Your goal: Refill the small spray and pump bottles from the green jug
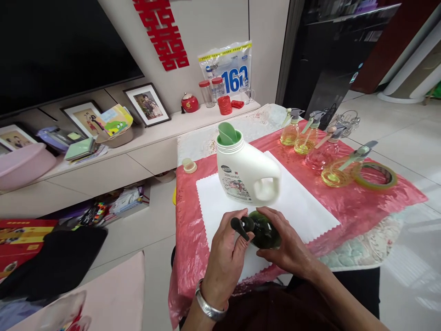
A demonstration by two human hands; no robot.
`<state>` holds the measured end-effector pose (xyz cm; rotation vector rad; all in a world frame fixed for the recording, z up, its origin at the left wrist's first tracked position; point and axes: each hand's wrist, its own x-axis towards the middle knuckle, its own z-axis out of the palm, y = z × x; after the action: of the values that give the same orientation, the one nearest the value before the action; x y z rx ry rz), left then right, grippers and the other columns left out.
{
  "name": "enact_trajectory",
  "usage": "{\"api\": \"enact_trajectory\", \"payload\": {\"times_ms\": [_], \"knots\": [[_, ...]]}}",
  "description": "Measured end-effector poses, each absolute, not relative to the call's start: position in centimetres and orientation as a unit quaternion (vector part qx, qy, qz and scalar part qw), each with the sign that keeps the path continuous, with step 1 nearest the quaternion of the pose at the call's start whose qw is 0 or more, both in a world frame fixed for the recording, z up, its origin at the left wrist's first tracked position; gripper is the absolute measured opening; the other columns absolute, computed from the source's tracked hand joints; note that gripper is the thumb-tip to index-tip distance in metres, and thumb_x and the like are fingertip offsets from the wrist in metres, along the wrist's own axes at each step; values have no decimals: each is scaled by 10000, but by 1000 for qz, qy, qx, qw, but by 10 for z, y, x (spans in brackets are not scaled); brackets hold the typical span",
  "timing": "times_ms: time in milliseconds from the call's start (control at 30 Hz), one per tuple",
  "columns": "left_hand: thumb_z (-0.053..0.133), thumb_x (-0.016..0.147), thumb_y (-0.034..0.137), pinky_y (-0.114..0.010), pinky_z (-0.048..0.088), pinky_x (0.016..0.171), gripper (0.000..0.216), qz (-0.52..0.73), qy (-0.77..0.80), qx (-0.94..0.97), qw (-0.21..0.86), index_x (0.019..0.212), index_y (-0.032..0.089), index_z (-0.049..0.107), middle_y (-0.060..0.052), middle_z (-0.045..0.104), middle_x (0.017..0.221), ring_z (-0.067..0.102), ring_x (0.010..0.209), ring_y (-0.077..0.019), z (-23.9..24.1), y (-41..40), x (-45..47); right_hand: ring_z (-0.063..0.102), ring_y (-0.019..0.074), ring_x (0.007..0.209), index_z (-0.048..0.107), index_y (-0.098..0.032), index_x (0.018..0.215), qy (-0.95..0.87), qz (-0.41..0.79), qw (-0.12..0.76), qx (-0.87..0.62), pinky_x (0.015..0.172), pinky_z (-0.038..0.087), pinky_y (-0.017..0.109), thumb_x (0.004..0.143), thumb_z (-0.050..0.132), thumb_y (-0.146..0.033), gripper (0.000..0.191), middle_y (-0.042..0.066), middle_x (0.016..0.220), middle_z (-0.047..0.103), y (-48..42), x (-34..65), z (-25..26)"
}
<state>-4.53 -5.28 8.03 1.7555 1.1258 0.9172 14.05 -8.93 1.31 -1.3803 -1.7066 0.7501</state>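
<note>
A dark green pump bottle (265, 232) with a black pump head (243, 226) is between my hands, low over the front of the white sheet (296, 195). My left hand (229, 246) has its thumb and fingers closed around the black pump head. Around the bottle's body curls my right hand (285, 241), thumb on the near side and fingers on the far side. Just behind them stands a white detergent jug (244, 172), uncapped, with a green spout (228, 134) in its mouth. A pale cap (189, 165) sits to the left of the jug.
Several spray bottles (306, 138) with yellow or pink liquid stand at the table's right, beside a roll of tape (375, 176). Red plastic sheeting (193, 220) covers the table. A cabinet (151, 154) along the wall holds frames, jars and a pink basin (25, 165).
</note>
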Motion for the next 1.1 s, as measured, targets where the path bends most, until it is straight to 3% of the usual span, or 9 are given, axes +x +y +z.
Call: {"api": "enact_trajectory", "payload": {"times_ms": [233,500,667,800,1100], "knots": [[588,934,270,-336,520,934,380,362,462,695,417,1314,262,600,-67,655,1165,646,1078,-210,72,-51,-35,414,267,1327,261,-427,1481,-664,304,409,-546,1084,408,481,668,735,-114,992,38,1444,405,-90,142,11],[652,907,338,-325,508,934,265,388,490,629,462,1150,243,605,-48,668,1107,643,1064,-208,59,-56,-29,405,265,1334,253,-406,1487,-668,302,418,-536,1102,393,470,692,729,-113,972,48,1442,403,-90,144,14],[771,813,371,-306,516,916,297,443,489,641,391,1070,244,692,-45,642,1058,631,1044,-211,55,-54,-22,416,262,1322,286,-376,1478,-665,294,433,-533,1089,409,464,727,720,-154,896,60,1431,411,-91,143,8],[763,817,396,-311,534,893,293,436,504,646,372,1066,247,721,-45,663,1022,657,998,-212,54,-53,-20,422,266,1317,284,-362,1480,-662,296,440,-530,1088,416,458,704,718,-131,918,69,1422,419,-91,143,5],[650,919,341,-327,510,985,260,437,462,591,496,1158,240,638,-59,681,1180,625,1164,-222,53,-58,-22,424,279,1319,292,-360,1480,-660,307,445,-521,1080,429,476,702,712,-128,913,76,1415,421,-91,147,9]]}}
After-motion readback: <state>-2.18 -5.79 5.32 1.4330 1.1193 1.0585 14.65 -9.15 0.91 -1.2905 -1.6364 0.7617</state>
